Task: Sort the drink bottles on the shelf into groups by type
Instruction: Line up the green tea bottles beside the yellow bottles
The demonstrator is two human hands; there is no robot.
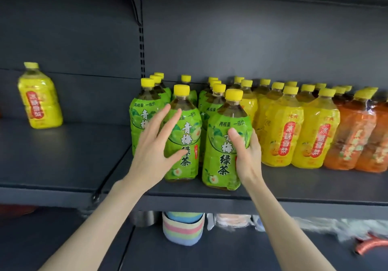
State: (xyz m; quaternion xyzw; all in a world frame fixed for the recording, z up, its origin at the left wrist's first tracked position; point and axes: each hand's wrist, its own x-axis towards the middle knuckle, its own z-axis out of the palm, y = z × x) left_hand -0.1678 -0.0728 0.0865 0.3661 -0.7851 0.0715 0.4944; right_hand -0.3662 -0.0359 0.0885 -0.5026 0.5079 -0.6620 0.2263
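**Green tea bottle gripped at the shelf front**

The right hand (246, 157) wraps around a green bottle (225, 144) standing upright at the front edge of the dark shelf (294, 188), thumb across its label. The left hand (154, 144) is spread open, fingers against the neighbouring green bottle (184, 136), gripping nothing. Yellow bottles (298, 128) then orange bottles (357, 136) stand to the right; a lone yellow bottle (38, 98) stands far left

Both your bare forearms reach up and forward. Your left hand (156, 144) spreads wide, fingers fanned and thumb out, gripping nothing. Your right hand (246, 155) curls closed, thumb pressed upward in front.
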